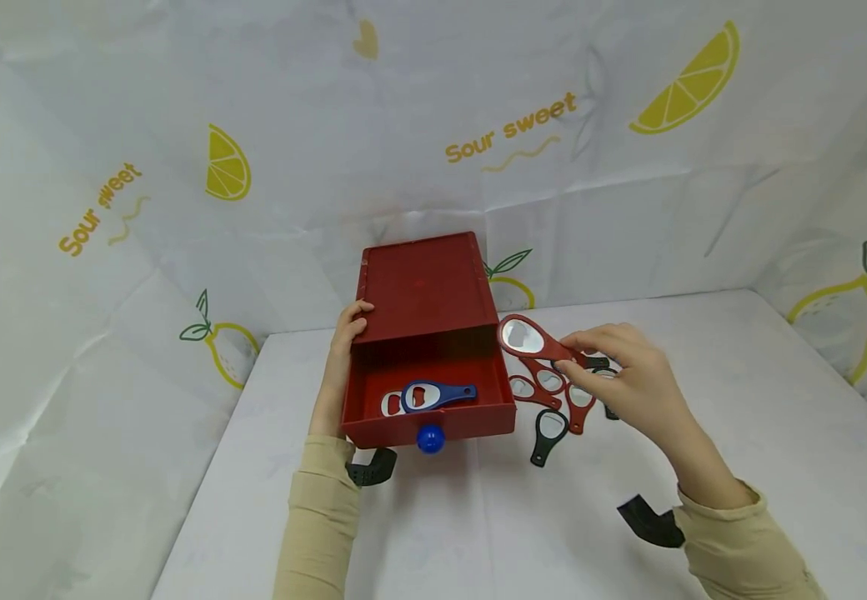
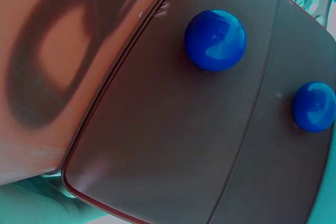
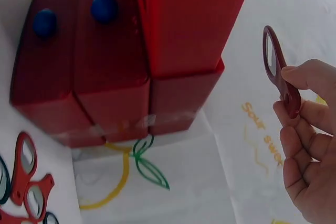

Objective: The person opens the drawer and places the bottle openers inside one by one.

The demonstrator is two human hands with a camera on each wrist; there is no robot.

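A red bottle opener [image 1: 523,337] with a metal inset is pinched by its handle between the thumb and fingers of my right hand [image 1: 632,375], just right of the red drawer box [image 1: 426,283]. The box's top drawer [image 1: 396,429], with a blue knob, is pulled out. A blue bottle opener [image 1: 441,393] lies inside, partly over a red-rimmed one [image 1: 391,403]. My left hand [image 1: 339,354] grips the box's left side, fingertips over the top edge. In the left wrist view, part of that hand [image 2: 47,203] shows low beside the box.
Several red and dark bottle openers [image 1: 551,425] lie on the white table [image 1: 433,533] right of the box, some overlapping. Two lower drawers [image 3: 107,51], each with a blue knob, are closed. A white lemon-printed sheet [image 1: 291,100] hangs behind and at the sides.
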